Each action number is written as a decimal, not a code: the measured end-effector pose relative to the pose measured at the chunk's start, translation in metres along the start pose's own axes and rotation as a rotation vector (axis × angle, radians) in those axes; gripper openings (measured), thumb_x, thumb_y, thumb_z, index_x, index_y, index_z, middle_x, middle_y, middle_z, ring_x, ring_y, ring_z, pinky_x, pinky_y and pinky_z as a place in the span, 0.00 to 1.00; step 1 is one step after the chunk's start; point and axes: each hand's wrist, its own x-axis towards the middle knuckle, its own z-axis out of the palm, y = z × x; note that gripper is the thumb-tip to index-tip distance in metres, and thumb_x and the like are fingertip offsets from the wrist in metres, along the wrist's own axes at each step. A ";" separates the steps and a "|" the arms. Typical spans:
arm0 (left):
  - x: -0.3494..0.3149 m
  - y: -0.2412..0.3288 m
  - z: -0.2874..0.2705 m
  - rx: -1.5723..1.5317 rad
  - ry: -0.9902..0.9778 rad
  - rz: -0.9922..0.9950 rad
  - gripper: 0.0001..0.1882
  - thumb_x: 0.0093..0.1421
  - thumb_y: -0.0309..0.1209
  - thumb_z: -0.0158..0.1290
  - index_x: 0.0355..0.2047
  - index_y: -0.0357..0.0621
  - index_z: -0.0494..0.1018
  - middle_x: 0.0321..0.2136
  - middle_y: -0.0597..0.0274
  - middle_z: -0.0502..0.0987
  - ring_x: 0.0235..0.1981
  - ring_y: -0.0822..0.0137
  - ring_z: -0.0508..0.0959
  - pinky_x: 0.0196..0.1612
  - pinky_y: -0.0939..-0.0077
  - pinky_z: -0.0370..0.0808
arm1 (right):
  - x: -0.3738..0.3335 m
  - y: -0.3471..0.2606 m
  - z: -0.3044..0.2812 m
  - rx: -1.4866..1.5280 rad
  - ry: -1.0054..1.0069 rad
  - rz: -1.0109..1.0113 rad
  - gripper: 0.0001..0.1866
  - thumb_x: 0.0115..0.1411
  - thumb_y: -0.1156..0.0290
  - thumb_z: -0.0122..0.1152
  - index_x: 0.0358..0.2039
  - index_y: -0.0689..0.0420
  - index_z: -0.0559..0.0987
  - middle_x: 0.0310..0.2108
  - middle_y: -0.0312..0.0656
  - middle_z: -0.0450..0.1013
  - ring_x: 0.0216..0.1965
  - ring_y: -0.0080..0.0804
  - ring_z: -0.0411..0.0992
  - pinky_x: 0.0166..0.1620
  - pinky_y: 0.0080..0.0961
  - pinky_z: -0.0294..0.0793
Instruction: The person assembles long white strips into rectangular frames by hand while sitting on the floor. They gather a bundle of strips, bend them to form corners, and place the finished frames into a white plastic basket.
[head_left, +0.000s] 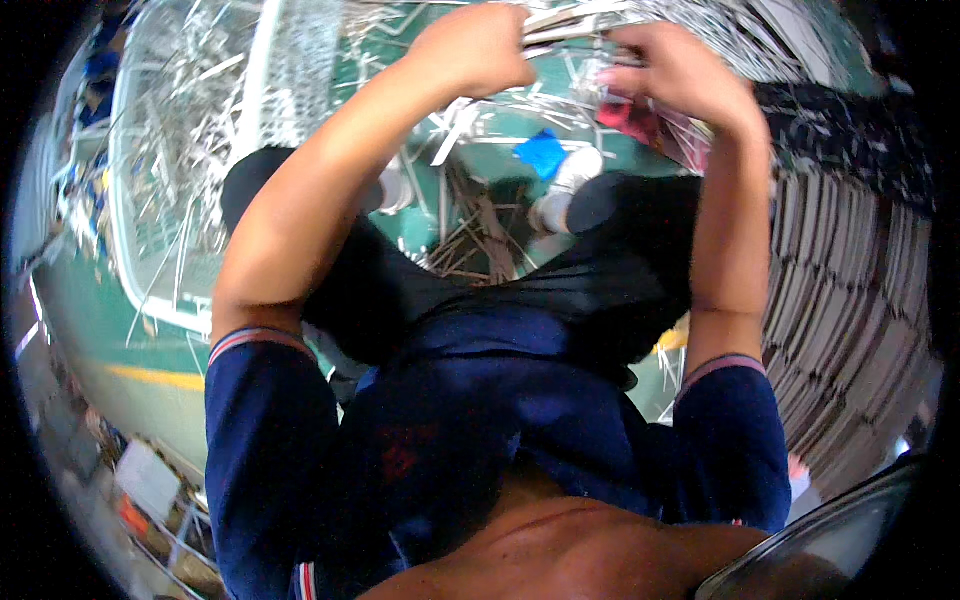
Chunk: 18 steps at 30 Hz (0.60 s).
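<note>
Both hands are raised to the top of the view, at about twelve o'clock, closed around one bundle of thin pale metal strips [560,25]: the left hand [478,48] is a tight fist on its near end, and the right hand [672,70] wraps it from the one o'clock side, fingers curled over the strips. The bundle runs between the two fists and on out of view at the upper edge, so how long it is, and how well balanced, I cannot tell. The main risk, as I judge it, is a strip sliding out of the pack, since loose thin pieces held only by squeeze tend to fan apart if either fist eases, and any that drop would fall toward the white shoes [570,185] and the blue scrap [543,152] on the green floor [100,320] below. That floor is already littered with loose strips [470,240] around the feet, which could roll or catch underfoot. Bare palms on cut metal edges could also be nicked if the bundle twists. At ten o'clock a wire-mesh bin [190,130] heaped with similar strips stands well apart from the hands, and at three o'clock a stack of grey sheets [850,300] stands close by the right forearm, near enough that an elbow swing might brush it.
</note>
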 end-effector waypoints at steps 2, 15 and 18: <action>0.005 -0.021 -0.017 0.105 -0.025 -0.102 0.24 0.54 0.40 0.62 0.45 0.34 0.78 0.36 0.44 0.84 0.37 0.49 0.84 0.44 0.58 0.79 | -0.006 0.019 -0.005 0.111 0.226 0.063 0.29 0.60 0.54 0.69 0.56 0.60 0.80 0.45 0.51 0.82 0.44 0.39 0.80 0.49 0.36 0.78; -0.050 -0.194 -0.175 -1.958 1.331 0.123 0.29 0.67 0.55 0.47 0.52 0.42 0.75 0.47 0.45 0.80 0.51 0.47 0.80 0.61 0.41 0.74 | 0.016 0.038 0.008 0.587 0.296 0.209 0.23 0.68 0.66 0.63 0.58 0.67 0.77 0.50 0.47 0.81 0.51 0.28 0.77 0.58 0.24 0.71; -0.047 -0.193 -0.160 -1.867 1.464 -0.625 0.45 0.65 0.61 0.48 0.70 0.39 0.58 0.61 0.39 0.70 0.62 0.41 0.73 0.69 0.41 0.63 | 0.024 0.021 0.010 0.613 0.239 0.184 0.23 0.68 0.66 0.63 0.58 0.67 0.77 0.50 0.47 0.81 0.52 0.27 0.77 0.58 0.24 0.72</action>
